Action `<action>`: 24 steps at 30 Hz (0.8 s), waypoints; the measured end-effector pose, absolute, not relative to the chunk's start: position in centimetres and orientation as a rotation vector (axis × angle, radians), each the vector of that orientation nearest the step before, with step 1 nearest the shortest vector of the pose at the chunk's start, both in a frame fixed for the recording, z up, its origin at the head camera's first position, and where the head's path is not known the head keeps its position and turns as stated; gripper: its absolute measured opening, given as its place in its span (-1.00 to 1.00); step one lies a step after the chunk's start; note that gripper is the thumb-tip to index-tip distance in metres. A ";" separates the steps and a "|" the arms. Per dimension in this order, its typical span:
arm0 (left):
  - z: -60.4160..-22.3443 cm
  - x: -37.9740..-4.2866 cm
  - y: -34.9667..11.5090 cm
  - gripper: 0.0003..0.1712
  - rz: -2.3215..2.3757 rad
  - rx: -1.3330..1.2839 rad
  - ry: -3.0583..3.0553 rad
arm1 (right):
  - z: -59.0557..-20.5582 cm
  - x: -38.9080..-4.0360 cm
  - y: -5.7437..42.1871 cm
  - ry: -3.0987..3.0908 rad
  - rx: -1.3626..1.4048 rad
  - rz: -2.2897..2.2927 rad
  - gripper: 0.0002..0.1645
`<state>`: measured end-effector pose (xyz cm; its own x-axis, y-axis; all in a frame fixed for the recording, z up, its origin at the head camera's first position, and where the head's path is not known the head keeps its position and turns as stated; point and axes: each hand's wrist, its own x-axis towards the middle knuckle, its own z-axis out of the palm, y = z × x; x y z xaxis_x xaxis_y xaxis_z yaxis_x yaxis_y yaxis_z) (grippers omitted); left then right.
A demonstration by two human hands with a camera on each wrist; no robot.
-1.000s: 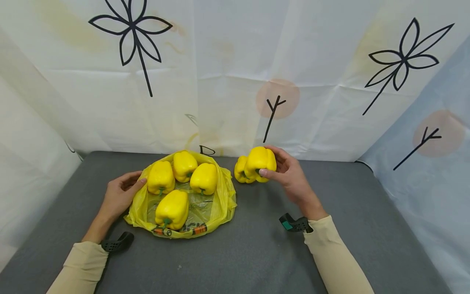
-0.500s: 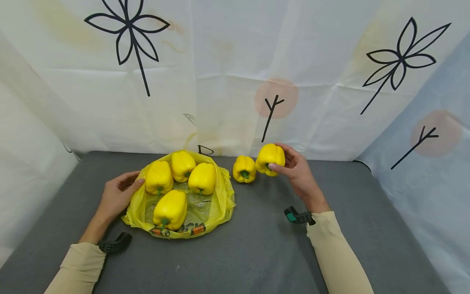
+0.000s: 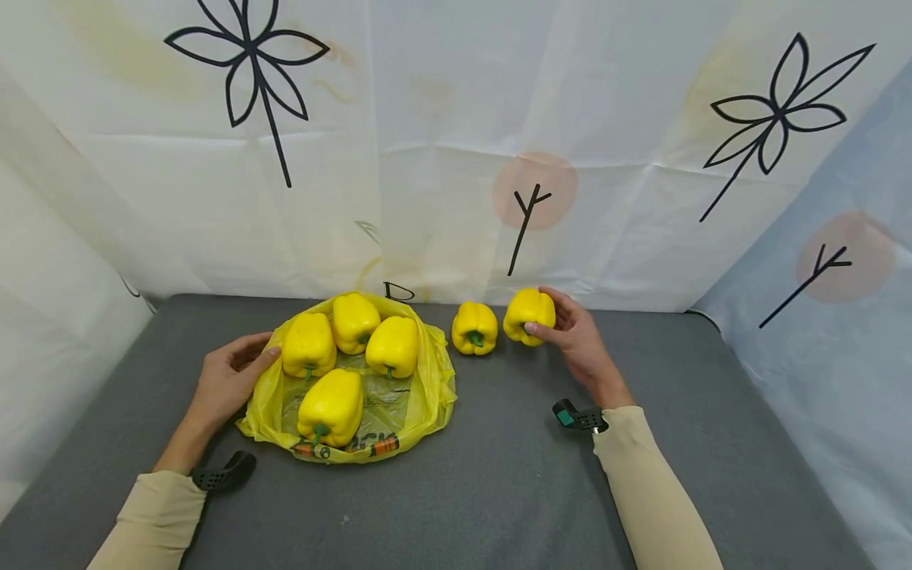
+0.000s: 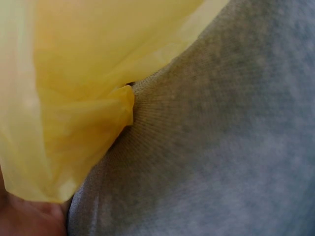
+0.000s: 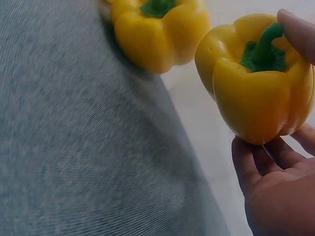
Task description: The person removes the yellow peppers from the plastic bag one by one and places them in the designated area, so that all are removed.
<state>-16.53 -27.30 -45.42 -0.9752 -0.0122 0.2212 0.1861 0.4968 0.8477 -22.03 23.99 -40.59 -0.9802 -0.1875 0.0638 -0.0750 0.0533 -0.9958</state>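
My right hand (image 3: 580,342) grips a yellow bell pepper (image 3: 530,313) near the table's back edge, the thumb by its green stem. In the right wrist view this held pepper (image 5: 258,98) shows its stem side, with fingers beneath it. Just left of it another yellow bell pepper (image 3: 473,324) stands on the table. My left hand (image 3: 228,376) pinches the left rim of a yellow plastic bag (image 3: 435,396), whose mouth is spread wide. Several yellow bell peppers (image 3: 331,408) lie inside. The left wrist view shows mostly the bag's side (image 4: 83,113); its fingertips are hidden.
A grey cloth (image 3: 463,491) covers the table. Behind it hangs a white curtain (image 3: 442,95) with leaf drawings, close to the back edge. More curtain (image 3: 819,356) closes off the right side.
My right hand has moved the held pepper to the right, away from the standing one, then lowered it slightly. The left hand stays on the bag's rim.
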 end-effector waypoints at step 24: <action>-45.5 -16.6 -27.3 -0.47 -1.446 -0.140 -2.553 | -43.4 -22.8 23.9 2.207 -0.216 -2.031 -0.06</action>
